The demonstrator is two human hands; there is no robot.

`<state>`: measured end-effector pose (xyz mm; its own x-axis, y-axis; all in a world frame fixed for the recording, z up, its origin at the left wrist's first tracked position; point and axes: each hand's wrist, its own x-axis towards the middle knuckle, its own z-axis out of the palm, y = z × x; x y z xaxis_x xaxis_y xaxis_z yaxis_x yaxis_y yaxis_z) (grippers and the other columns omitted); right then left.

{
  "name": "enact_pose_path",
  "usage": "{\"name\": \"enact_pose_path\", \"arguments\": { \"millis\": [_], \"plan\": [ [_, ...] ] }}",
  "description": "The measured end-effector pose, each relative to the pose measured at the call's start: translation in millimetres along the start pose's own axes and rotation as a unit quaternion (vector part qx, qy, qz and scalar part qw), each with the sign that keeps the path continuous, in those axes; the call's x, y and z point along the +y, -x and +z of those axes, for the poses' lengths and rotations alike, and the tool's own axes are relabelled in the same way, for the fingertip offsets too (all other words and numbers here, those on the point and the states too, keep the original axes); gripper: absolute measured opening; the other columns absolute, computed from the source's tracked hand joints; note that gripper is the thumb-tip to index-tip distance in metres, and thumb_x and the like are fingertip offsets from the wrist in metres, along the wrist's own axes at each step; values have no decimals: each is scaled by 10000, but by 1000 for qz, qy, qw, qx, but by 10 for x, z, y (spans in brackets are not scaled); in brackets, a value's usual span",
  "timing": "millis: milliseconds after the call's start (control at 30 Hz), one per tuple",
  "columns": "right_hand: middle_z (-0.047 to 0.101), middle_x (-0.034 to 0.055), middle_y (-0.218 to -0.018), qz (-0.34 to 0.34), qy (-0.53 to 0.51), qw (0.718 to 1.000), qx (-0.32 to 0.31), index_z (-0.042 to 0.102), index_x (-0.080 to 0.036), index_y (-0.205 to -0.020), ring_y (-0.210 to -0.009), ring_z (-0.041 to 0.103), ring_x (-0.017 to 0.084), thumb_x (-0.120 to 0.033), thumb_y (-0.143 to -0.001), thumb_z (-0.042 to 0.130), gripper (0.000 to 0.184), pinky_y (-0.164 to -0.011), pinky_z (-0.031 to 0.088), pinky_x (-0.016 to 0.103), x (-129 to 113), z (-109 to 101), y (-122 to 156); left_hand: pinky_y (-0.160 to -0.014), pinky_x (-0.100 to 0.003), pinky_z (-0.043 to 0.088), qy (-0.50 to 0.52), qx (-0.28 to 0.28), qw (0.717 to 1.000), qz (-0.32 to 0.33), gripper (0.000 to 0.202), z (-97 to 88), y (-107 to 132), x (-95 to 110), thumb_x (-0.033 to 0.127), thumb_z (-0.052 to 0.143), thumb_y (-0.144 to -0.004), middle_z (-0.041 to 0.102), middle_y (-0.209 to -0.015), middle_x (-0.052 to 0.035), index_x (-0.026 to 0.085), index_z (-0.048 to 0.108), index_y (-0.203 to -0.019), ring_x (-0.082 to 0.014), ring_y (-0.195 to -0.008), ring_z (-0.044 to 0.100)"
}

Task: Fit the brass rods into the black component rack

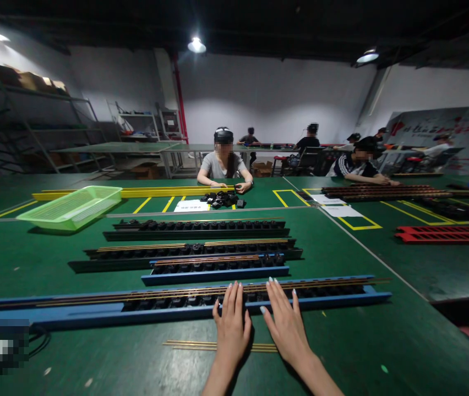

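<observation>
Left hand (232,324) and right hand (287,325), fingers straight, thumbs spread, reach over a blue channel (168,316) running left to right, right end farther.

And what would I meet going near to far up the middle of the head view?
Loose gold-coloured rods, long blue channel, short blue channel, nearer black channel, farther black channel, black parts pile, yellow channel, co-worker in a grey shirt.

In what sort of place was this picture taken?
Most likely an assembly workshop: a long green worktable bears a blue channel with black parts, a co-worker sits opposite, and storage shelves stand behind.
</observation>
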<state>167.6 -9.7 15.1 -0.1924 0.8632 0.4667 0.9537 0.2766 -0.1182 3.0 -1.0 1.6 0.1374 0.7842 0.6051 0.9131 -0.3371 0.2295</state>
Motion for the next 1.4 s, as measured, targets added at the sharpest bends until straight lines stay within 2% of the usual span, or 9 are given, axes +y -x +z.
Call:
{"name": "enact_pose_path", "arguments": {
  "millis": [133, 333, 500, 633, 800, 933, 1133, 1400],
  "plan": [
    [309, 88, -1513, -27, -7, 1000, -5, -5, -226, -1511, -1381, 325, 243, -430, -971, 300, 653, -1116, 216, 515, -121, 33, -30, -1075, -419, 206, -3, 3, 1000, -3, 643, 2, 4, 5, 191, 404, -888, 460, -1439, -81, 241, 170, -1485, -198, -1329, 393],
    [337, 99, -1498, -3, 17, 999, 39, 12, -194, -1511, -1376, 331, 247, -465, -959, 339, 697, -1122, 174, 507, -262, 168, -6, -1074, -419, 213, -6, 0, 1000, -1, 671, 15, 12, 6, 178, 410, -868, 457, -1440, -86, 237, 156, -1486, -206, -1326, 393],
    [384, 104, -1476, -5, 11, 999, 31, 62, -195, -1507, -1350, 377, 245, -443, -969, 316, 646, -1105, 223, 511, -269, 43, -80, -1079, -427, 202, -6, 2, 1000, -3, 644, 23, 14, -2, 187, 401, -879, 458, -1439, -90, 237, 179, -1482, -206, -1328, 392],
    [311, 90, -1515, -1, 1, 1000, 19, 53, -192, -1507, -1384, 318, 226, -399, -976, 285, 615, -1108, 245, 477, -335, -7, -142, -1078, -420, 202, -6, -5, 1000, 2, 641, 16, 16, -11, 187, 390, -883, 450, -1445, -86, 235, 171, -1483, -200, -1335, 382],
    [312, 73, -1513, -36, 14, 999, 17, 27, -200, -1505, -1386, 311, 224, -423, -971, 307, 643, -1118, 208, 461, -379, 129, -126, -1084, -418, 191, -3, -8, 1000, -1, 671, 14, 25, -9, 130, 374, -858, 436, -1456, -81, 232, 156, -1484, -190, -1349, 361],
    [310, 70, -1514, -37, 15, 999, 24, 36, -194, -1506, -1394, 294, 224, -421, -970, 314, 645, -1125, 189, 444, -363, 181, -109, -1086, -426, 184, -1, -13, 1000, -2, 656, 13, 25, -13, 127, 371, -852, 430, -1458, -93, 216, 195, -1478, -197, -1354, 354],
    [329, 36, -1512, -3, 14, 999, 37, 36, -230, -1506, -1394, 294, 199, -287, -970, 288, 596, -1140, 161, 440, -416, 252, -99, -1080, -420, 173, -6, -11, 1000, 4, 605, 21, 18, -16, 174, 377, -874, 433, -1456, -85, 210, 249, -1464, -187, -1354, 353],
    [361, 24, -1498, 28, 13, 997, 64, 43, -254, -1505, -1383, 316, 197, -280, -960, 296, 601, -1148, 140, 448, -477, 352, -100, -1071, -417, 189, -12, -20, 1000, 9, 578, -6, 10, -32, 189, 368, -890, 435, -1455, -65, 241, 267, -1457, -177, -1344, 371]
  ]
}}
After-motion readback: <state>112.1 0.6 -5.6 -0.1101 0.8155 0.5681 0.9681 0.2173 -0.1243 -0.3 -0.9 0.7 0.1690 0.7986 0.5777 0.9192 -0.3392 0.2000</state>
